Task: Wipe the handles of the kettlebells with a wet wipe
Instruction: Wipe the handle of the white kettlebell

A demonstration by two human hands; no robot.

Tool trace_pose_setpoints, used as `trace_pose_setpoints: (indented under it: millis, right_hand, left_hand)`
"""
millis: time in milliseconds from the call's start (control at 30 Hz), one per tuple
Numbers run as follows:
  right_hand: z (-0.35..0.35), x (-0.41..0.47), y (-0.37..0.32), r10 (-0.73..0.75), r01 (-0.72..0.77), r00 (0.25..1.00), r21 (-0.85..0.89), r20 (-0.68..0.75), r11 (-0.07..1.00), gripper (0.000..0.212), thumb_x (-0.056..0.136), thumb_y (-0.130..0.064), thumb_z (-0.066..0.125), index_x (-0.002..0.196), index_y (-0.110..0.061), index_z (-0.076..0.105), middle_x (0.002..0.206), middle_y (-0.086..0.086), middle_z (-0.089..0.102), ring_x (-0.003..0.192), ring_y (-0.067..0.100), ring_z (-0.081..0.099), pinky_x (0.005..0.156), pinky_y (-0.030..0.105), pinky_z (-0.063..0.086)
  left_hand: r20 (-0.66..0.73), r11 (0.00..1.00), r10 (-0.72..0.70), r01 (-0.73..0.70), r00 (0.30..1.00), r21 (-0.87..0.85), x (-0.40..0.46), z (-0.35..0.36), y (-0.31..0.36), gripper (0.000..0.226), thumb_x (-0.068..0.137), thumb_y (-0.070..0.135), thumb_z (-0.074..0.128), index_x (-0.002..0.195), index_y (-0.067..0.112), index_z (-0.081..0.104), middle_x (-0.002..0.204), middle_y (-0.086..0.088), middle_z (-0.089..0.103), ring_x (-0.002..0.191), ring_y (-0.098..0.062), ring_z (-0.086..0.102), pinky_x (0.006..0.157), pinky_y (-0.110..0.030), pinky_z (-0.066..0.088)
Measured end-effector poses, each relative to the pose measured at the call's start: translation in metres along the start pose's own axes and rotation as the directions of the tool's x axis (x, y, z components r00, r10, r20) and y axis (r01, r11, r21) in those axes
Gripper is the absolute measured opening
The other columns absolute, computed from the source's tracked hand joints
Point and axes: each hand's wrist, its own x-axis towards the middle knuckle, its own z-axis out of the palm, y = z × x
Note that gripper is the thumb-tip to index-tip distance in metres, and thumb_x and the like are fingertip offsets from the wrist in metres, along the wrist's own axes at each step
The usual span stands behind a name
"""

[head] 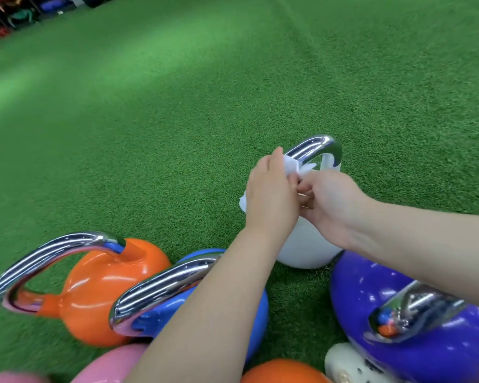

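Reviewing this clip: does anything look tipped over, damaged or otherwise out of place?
Nothing stands out. The orange kettlebell, blue kettlebell, purple kettlebell and white kettlebell sit on the turf; both hands, left hand and right hand, hold the wet wipe at the white one's handle.

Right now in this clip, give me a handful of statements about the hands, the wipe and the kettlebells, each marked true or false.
1. Both hands hold the white wipe at the handle of the white kettlebell. True: the left hand and right hand meet there.
2. The orange kettlebell stands upright. False: it lies tipped on its side.
3. The kettlebells sit on green turf. True.
4. The wipe is on the blue kettlebell. False: no wipe touches its handle; the left forearm passes over it.
5. The purple kettlebell is left of the orange one. False: it is at the far right.
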Motion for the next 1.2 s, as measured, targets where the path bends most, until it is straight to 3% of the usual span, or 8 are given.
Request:
trace_pose_setpoints:
  millis: [167,367,567,733,900,1067,1133,1200]
  right_hand:
    - [-0.011,0.022,0.004,0.123,-0.103,0.991,-0.310,0.046,0.945,0.040,0.066,0.012,0.029,0.079,-0.016,0.053,0.088,0.000,0.061,0.075,0.016,0.060,0.091,0.034,0.044]
    - [-0.014,0.037,-0.007,0.263,-0.077,0.946,-0.655,0.190,0.752,0.055,0.073,0.017,0.027,0.095,-0.019,0.062,0.118,-0.006,0.063,0.112,0.018,0.060,0.093,0.031,0.047]
    - [-0.013,0.041,0.006,0.248,-0.018,0.946,-0.731,0.209,0.683,0.050,0.078,0.015,0.030,0.102,-0.016,0.060,0.122,0.010,0.061,0.103,0.023,0.061,0.101,0.041,0.045]
    - [-0.015,0.046,0.022,0.240,-0.010,0.953,-0.770,0.186,0.638,0.047,0.081,0.009,0.034,0.119,-0.014,0.049,0.115,0.018,0.061,0.075,0.018,0.053,0.065,0.027,0.045]
    - [-0.018,0.044,0.022,0.225,0.019,0.954,-0.789,0.198,0.614,0.037,0.080,0.011,0.043,0.103,-0.018,0.050,0.120,0.025,0.057,0.081,0.019,0.046,0.060,0.026,0.035]
    - [-0.017,0.044,0.018,0.171,0.072,0.971,-0.890,0.165,0.451,0.031,0.086,0.004,0.039,0.082,-0.024,0.052,0.075,0.006,0.053,0.062,0.017,0.044,0.054,0.028,0.036]
    - [-0.014,0.042,0.014,0.207,0.088,0.965,-0.942,0.161,0.324,0.022,0.089,-0.007,0.039,0.077,-0.020,0.053,0.069,0.002,0.048,0.059,0.017,0.042,0.050,0.026,0.039]
    - [-0.012,0.038,0.011,0.285,0.054,0.948,-0.953,0.142,0.297,0.019,0.091,-0.016,0.039,0.098,-0.015,0.057,0.064,0.002,0.043,0.051,0.017,0.036,0.045,0.023,0.036]
  left_hand:
    - [-0.093,1.000,-0.014,0.015,0.996,0.016,-0.004,0.007,-0.012,0.037,0.094,0.019,0.047,0.128,0.004,0.043,0.116,-0.016,0.048,0.107,-0.031,0.043,0.088,-0.034,0.031]
    - [-0.253,0.913,-0.272,0.166,0.928,-0.373,-0.024,0.040,-0.028,0.022,0.089,0.011,0.049,0.109,0.003,0.053,0.101,-0.005,0.052,0.095,-0.020,0.051,0.087,-0.038,0.043]
    - [-0.256,0.715,-0.582,0.336,0.772,-0.613,-0.026,0.057,-0.019,0.026,0.086,0.000,0.050,0.111,0.004,0.045,0.097,-0.006,0.050,0.088,-0.021,0.049,0.075,-0.025,0.037]
    - [-0.191,0.567,-0.695,0.365,0.693,-0.738,-0.028,0.073,-0.024,0.023,0.086,0.011,0.059,0.097,0.018,0.041,0.096,-0.010,0.059,0.086,-0.025,0.057,0.079,-0.034,0.045]
    - [0.001,0.514,-0.664,0.457,0.748,-0.726,-0.038,0.088,-0.043,0.019,0.088,0.014,0.057,0.104,0.018,0.048,0.109,-0.006,0.054,0.097,-0.021,0.057,0.093,-0.042,0.046]
    - [-0.013,0.466,-0.793,0.592,0.610,-0.658,-0.035,0.095,-0.042,0.039,0.087,0.023,0.061,0.117,0.001,0.053,0.125,-0.011,0.040,0.113,-0.027,0.047,0.102,-0.036,0.038]
    - [-0.041,0.465,-0.765,0.508,0.642,-0.725,-0.037,0.096,-0.034,0.046,0.085,0.014,0.058,0.128,0.003,0.047,0.127,-0.013,0.047,0.116,-0.027,0.050,0.102,-0.044,0.041]
    - [-0.015,0.425,-0.748,0.461,0.664,-0.779,-0.043,0.096,-0.024,0.059,0.088,0.007,0.050,0.143,0.009,0.029,0.136,-0.008,0.042,0.124,-0.022,0.046,0.105,-0.043,0.039]
